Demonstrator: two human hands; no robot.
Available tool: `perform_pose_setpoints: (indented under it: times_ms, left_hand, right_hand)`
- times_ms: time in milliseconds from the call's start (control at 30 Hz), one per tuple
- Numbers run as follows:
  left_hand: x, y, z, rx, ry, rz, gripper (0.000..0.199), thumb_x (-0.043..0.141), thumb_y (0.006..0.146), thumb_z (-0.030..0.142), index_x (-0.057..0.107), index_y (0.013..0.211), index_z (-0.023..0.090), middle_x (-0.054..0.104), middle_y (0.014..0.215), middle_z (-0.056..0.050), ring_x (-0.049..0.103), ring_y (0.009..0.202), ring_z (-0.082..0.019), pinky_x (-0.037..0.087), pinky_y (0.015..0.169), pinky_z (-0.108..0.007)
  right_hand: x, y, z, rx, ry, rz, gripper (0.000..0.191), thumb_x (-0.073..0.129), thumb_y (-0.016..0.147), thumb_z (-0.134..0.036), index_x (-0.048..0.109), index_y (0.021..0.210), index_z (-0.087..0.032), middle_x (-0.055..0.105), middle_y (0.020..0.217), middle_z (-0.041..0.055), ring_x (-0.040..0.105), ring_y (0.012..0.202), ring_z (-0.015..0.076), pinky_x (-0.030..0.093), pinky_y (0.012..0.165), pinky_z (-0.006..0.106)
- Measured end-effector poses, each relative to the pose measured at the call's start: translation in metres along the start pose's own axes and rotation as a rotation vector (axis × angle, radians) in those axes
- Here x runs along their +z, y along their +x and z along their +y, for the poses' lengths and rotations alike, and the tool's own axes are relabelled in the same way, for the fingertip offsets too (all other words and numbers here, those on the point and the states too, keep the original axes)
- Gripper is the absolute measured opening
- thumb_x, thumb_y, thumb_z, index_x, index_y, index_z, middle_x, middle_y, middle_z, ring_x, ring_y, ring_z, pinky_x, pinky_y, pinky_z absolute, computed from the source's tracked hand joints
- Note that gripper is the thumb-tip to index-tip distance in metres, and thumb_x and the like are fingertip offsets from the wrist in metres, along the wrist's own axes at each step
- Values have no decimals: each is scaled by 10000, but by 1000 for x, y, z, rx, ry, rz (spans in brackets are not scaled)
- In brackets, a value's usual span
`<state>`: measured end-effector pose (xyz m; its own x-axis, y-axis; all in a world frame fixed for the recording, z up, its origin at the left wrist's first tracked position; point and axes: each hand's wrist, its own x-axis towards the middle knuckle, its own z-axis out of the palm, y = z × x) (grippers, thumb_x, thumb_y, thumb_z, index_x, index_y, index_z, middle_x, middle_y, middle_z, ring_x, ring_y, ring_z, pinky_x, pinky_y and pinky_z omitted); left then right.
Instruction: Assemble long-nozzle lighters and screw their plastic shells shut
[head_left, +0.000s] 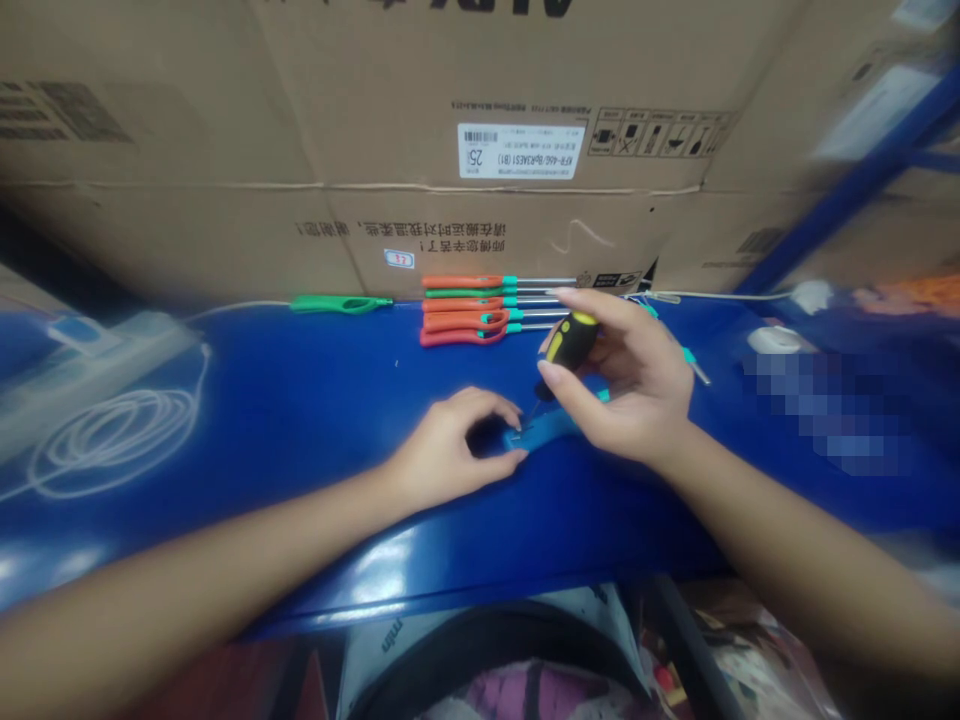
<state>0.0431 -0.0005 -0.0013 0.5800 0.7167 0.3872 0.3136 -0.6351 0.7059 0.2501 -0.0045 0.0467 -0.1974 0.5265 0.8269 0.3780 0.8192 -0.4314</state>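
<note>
A blue lighter-shaped piece [551,428] lies on the blue table in front of me, its left end between the thumb and fingers of my left hand [457,445]. My right hand [630,375] grips a black and yellow screwdriver [571,345], tilted with its thin shaft pointing down to the left, near the blue piece's left end. Whether the tip touches the piece is too small to tell. Behind my hands lie several orange, red and green lighters [461,325] with metal tubes, side by side.
A green handle piece [337,303] lies at the table's back edge. Coiled white cable [112,440] and a power strip [82,375] are at the left. Large cardboard [225,130] stands behind the table [300,400]. A white round object [776,340] sits at the right.
</note>
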Motion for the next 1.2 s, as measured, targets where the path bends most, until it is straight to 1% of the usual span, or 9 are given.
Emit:
perform_pose_setpoints:
  times_ms: [100, 200, 333, 533, 667, 767, 967, 1100, 1200]
  left_hand:
    - [0, 0, 1, -27, -12, 29, 149, 760, 799, 223, 638, 881, 197, 723, 1087, -37, 680, 1034, -197, 514, 958, -354]
    - [0, -1, 1, -11, -18, 37, 122, 744, 809, 210, 622, 808, 194, 724, 1083, -40, 677, 1034, -192, 511, 950, -346]
    - [-1, -1, 2, 9, -17, 43, 104, 733, 816, 196, 629, 805, 194, 721, 1076, -41, 669, 1037, -185, 506, 953, -341]
    - [-1, 0, 3, 13, 3, 30, 109, 729, 819, 209, 622, 838, 203, 710, 1087, -34, 657, 1049, -193, 499, 961, -354]
    - [0, -1, 3, -45, 18, -12, 242, 776, 785, 279, 597, 935, 215, 704, 1076, -27, 664, 1018, -213, 508, 936, -376]
    - [0, -1, 3, -38, 47, -53, 302, 790, 773, 295, 596, 992, 222, 695, 1053, -16, 660, 999, -211, 507, 930, -369]
    - [-1, 0, 4, -2, 76, -75, 284, 777, 785, 286, 592, 990, 219, 684, 1032, -12, 650, 988, -205, 500, 924, -353]
    - [-1, 1, 4, 8, 78, -86, 276, 776, 788, 277, 589, 983, 219, 683, 1030, -14, 646, 989, -208, 496, 926, -354]
    - [0, 1, 3, 11, 75, -90, 273, 775, 791, 272, 590, 984, 219, 683, 1025, -13, 645, 983, -207, 495, 926, -352]
  right_hand:
    - [1, 1, 1, 6, 4, 72, 477, 655, 924, -280, 527, 1383, -294, 581, 1373, 93, 727, 949, 235, 677, 676, 334]
    - [1, 2, 0, 4, -3, 113, 465, 631, 943, -274, 505, 1389, -310, 547, 1414, 91, 723, 973, 234, 675, 687, 330]
    - [1, 2, -2, -4, -22, 79, 478, 610, 957, -283, 469, 1412, -316, 537, 1419, 94, 715, 1013, 251, 677, 709, 352]
    - [0, 2, -2, -1, -27, 81, 467, 637, 942, -296, 497, 1387, -315, 559, 1388, 90, 710, 1010, 244, 680, 704, 349]
    - [1, 1, -1, 25, 21, 61, 467, 656, 929, -309, 518, 1375, -310, 561, 1375, 86, 717, 971, 233, 679, 694, 344]
    - [3, -1, 0, 47, 46, 30, 469, 672, 913, -311, 542, 1363, -290, 586, 1324, 84, 719, 935, 225, 675, 679, 338]
    - [4, -2, 0, 45, 73, 6, 476, 683, 895, -261, 559, 1355, -276, 614, 1264, 79, 712, 875, 200, 664, 656, 316]
    - [4, -2, 1, 41, 55, -12, 471, 659, 912, -278, 544, 1369, -273, 617, 1270, 86, 716, 889, 210, 666, 677, 335]
    - [4, -3, 0, 44, 30, -20, 468, 663, 907, -284, 550, 1361, -266, 640, 1237, 89, 721, 865, 210, 669, 678, 341]
